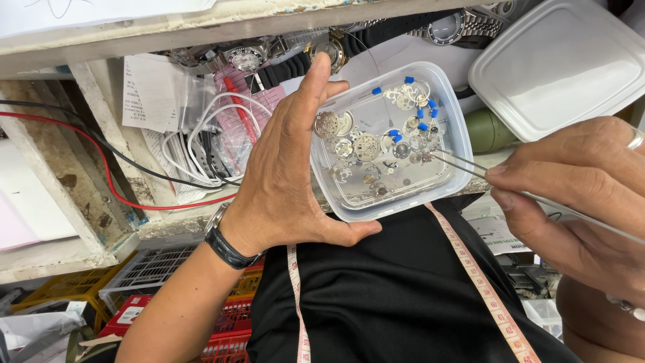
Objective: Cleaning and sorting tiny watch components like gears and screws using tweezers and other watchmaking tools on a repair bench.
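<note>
Many tiny watch parts [376, 144] just beyond tweezers [463, 165] pinched by right hand [571, 202]; left hand [289, 175] clasping tilted plastic container [447, 181], risking spill.

A worn pale wooden bench [101, 202] stands above red and yellow crates [235, 323]
</note>
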